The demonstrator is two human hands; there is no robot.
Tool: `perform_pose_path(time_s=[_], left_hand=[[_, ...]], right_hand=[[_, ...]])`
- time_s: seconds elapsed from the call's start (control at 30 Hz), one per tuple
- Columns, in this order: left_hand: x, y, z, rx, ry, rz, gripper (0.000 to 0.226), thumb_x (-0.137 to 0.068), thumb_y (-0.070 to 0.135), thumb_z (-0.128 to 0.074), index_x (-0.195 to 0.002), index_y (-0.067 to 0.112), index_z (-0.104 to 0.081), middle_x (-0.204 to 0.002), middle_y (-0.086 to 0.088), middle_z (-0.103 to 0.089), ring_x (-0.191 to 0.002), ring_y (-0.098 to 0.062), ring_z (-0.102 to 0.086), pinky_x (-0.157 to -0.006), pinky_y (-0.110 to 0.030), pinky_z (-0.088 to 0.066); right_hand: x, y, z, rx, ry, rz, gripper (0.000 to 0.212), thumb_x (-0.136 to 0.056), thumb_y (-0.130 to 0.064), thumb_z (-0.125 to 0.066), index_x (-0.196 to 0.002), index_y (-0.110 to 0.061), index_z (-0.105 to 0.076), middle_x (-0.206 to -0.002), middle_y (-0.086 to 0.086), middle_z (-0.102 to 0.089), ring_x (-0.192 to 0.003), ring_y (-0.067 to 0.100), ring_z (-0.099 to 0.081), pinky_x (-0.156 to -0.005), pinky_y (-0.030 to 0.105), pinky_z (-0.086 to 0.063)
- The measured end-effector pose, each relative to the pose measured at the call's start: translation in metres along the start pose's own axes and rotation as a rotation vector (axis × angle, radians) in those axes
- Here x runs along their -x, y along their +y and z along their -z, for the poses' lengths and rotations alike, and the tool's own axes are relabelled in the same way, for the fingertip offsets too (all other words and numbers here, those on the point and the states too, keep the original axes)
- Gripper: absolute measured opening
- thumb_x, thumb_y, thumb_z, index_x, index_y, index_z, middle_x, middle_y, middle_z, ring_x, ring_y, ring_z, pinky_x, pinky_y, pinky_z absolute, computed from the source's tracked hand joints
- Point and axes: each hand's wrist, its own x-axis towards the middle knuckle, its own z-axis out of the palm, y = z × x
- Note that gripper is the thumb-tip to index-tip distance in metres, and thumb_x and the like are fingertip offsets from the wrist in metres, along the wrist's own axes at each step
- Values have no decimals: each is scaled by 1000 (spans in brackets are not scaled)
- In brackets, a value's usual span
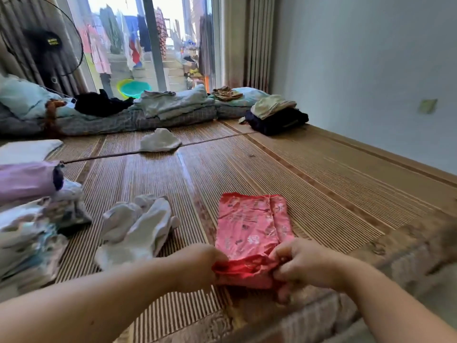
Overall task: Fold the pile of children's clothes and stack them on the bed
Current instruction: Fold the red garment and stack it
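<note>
bed: bed (272,169) with a bamboo mat is carrying everything, wall running along its right side
far bedding: quilts and pillows (173,107) are lying along the window end, dark clothes sitting on them
unfolded pile: pile of children's clothes (32,231) is sitting at the left edge, mixed pale, lilac and printed pieces, loose and unsorted
white garment: white garment (138,231) is lying crumpled just beside the pile, between it and the red piece, not yet folded
red garment: red printed garment (249,226) is lying flat on the mat, front centre, already narrowed into a long strip with one side flap turned in; near end is bunching up off the mat
far stack: dark and cream folded stack (277,115) is sitting near the far right corner, well apart from the work spot
small white piece: small white piece (159,143) is lying alone mid-mat
left hand: left hand (200,266) is gripping the near-left corner of the red garment, fingers curled round the cloth
right hand: right hand (299,266) is pinching the near-right corner, fingers curled on the hem
step: looks like mid-fold on the red garment, near edge being lifted for the crosswise fold
next move: probably calling for both corners going up and forward together, landing level on the far end, then pressing flat and moving it onto a stack
</note>
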Motion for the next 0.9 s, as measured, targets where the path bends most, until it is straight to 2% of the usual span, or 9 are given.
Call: perform_pose_path(time_s=[0.13,0.3,0.43,0.5,0.57,0.63,0.7,0.8,0.9], left_hand=[[12,-6,-6,176,-137,-32,20,-89,11,-59,-79,27,-63,-74,6,-64,-61,-4,-62,-62,-21,-53],[-18,-4,8,549,211,71,20,-93,16,-59,-112,20,-61,-86,4,-67,-60,-3,-63,-56,-17,-51],[-28,-11,-7,368,364,56,54,-86,32,-68,-136,35,-45,-136,12,-48,-98,-1,-60,-81,-20,-54],[-25,-17,-18,207,239,-56,64,-85,43,-66,-141,42,-37,-151,16,-31,-132,-3,-37,-109,-27,-32],[-25,-25,-27,-41,86,-124,75,-83,51,-62,-148,42,-25,-156,20,-20,-142,-2,-16,-115,-27,-13],[-29,-34,-34,-222,65,-149,76,-84,51,-56,-150,40,-22,-157,20,-19,-145,-2,-10,-119,-28,-6],[-32,-41,-37,-252,140,-166,64,-85,45,-48,-146,41,-32,-154,19,-27,-144,-2,-17,-121,-33,-14],[-31,-43,-36,-202,214,-174,41,-89,33,-48,-129,35,-59,-138,16,-52,-132,-1,-42,-115,-29,-30],[-19,-34,-27,35,150,-115,17,-89,24,-52,-82,20,-68,-85,8,-69,-77,-4,-59,-77,-31,-50]], right_hand=[[0,-1,6,11,-69,-49,16,-86,0,-56,-92,-12,-66,-73,5,-70,-58,16,-67,-51,25,-51],[-31,2,20,-179,421,-44,24,-85,-7,-57,-108,-16,-60,-75,2,-69,-57,16,-62,-48,27,-46],[-38,18,22,329,640,4,41,-82,-22,-65,-122,-31,-58,-110,-8,-63,-91,13,-63,-71,28,-53],[-33,27,15,443,480,155,44,-80,-34,-71,-123,-37,-59,-125,-20,-54,-117,5,-53,-95,28,-47],[-29,38,2,517,222,159,68,-73,-52,-74,-135,-44,-47,-143,-31,-31,-137,-2,-23,-117,34,-23],[-33,57,-5,708,135,79,80,-74,-62,-67,-144,-46,-31,-150,-32,-14,-142,-1,-7,-119,39,-8],[-34,70,-6,797,219,92,59,-87,-55,-56,-142,-47,-35,-153,-27,-19,-146,4,-5,-120,43,-6],[-29,78,0,621,327,187,32,-92,-38,-57,-123,-41,-62,-142,-25,-40,-142,2,-24,-119,42,-18],[-21,68,4,317,266,169,21,-81,-37,-61,-84,-21,-74,-102,-7,-71,-95,13,-64,-85,34,-50]])
